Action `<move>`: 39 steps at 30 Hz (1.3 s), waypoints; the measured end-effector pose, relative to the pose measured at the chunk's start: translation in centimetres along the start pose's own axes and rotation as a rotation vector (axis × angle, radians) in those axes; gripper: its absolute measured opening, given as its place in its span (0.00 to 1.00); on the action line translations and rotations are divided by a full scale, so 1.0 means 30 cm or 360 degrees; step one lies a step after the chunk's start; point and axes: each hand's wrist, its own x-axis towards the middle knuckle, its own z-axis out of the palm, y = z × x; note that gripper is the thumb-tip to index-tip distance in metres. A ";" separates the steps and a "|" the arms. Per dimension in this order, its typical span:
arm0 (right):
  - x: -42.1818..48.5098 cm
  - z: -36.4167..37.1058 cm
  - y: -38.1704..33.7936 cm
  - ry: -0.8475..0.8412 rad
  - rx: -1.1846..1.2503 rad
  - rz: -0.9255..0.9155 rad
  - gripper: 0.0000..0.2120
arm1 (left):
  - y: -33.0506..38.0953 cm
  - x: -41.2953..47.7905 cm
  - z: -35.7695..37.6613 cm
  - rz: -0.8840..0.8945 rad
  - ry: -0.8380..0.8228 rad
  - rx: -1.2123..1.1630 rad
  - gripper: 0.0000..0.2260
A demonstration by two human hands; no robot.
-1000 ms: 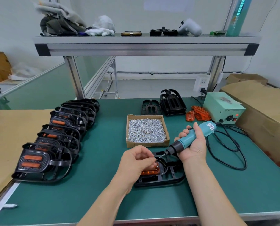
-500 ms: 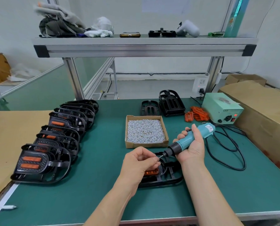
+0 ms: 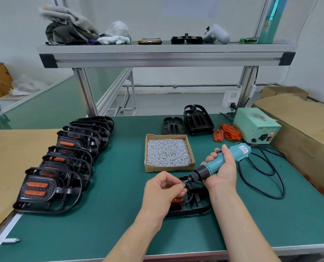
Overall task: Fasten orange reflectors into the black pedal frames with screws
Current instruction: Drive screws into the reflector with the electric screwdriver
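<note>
Directly over the black plastic pedal frame [image 3: 195,204], left hand [image 3: 163,191] pinches the bit of the teal electric screwdriver [image 3: 212,168] gripped by right hand [image 3: 223,173].

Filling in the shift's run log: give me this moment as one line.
left hand: pinches screw at bit tip | right hand: grips screwdriver | pedal frame: flat on mat beneath hands, orange reflector in it
</note>
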 end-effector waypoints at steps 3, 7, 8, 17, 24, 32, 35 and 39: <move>-0.008 0.009 0.000 0.0031 -0.0009 -0.0031 0.11 | -0.012 -0.010 0.015 0.0132 0.0070 0.0116 0.10; -0.019 0.018 0.002 0.0079 -0.0005 -0.0023 0.11 | -0.043 -0.021 0.025 0.0616 0.0228 0.0588 0.13; -0.021 0.020 0.003 0.0089 0.0006 -0.0014 0.11 | -0.050 -0.021 0.022 0.0789 0.0266 0.0742 0.12; -0.047 0.037 0.003 0.0169 0.0079 0.0043 0.10 | -0.050 -0.016 0.012 0.1390 0.0364 0.1161 0.10; -0.062 0.048 0.006 0.0214 0.0071 0.0018 0.09 | -0.045 -0.002 -0.009 0.1604 0.0298 0.1549 0.09; -0.058 0.036 0.013 0.0224 0.0093 -0.0013 0.10 | -0.049 -0.014 -0.006 0.1530 0.0298 0.1376 0.05; -0.060 0.035 0.015 0.0214 0.0083 -0.0024 0.10 | -0.046 -0.013 -0.008 0.1492 0.0309 0.1310 0.10; -0.062 0.037 0.017 0.0200 0.0072 -0.0041 0.10 | -0.047 -0.010 -0.014 0.1482 0.0287 0.1342 0.12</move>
